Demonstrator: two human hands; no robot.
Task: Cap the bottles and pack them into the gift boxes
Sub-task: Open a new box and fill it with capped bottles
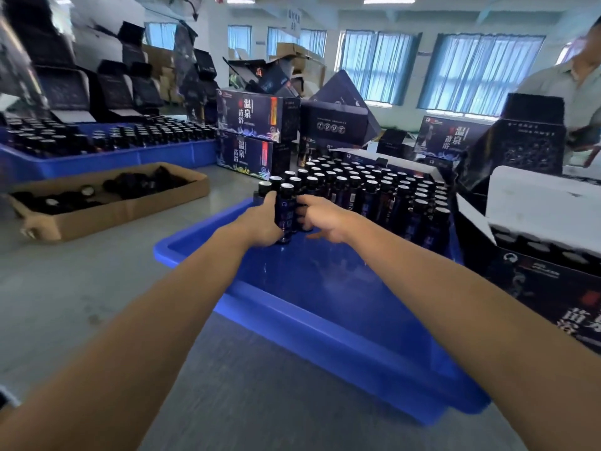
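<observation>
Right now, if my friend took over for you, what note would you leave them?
Left hand and right hand: both grip a bunch of bottles at the far end of the near blue tray.
More bottles stand in that tray; loose caps lie in the cardboard tray.
Done: the gift box at right holds some bottles.
Left: pack this bunch, then the rest.

Dark, black-capped bottles (374, 196) stood upright in rows at the tray's (195, 255) far end. The left hand (260, 224) and right hand (322, 219) gripped a few at the rows' near-left corner. 2 closed gift boxes (253, 138) lay stacked beyond the tray's far-left corner.
</observation>
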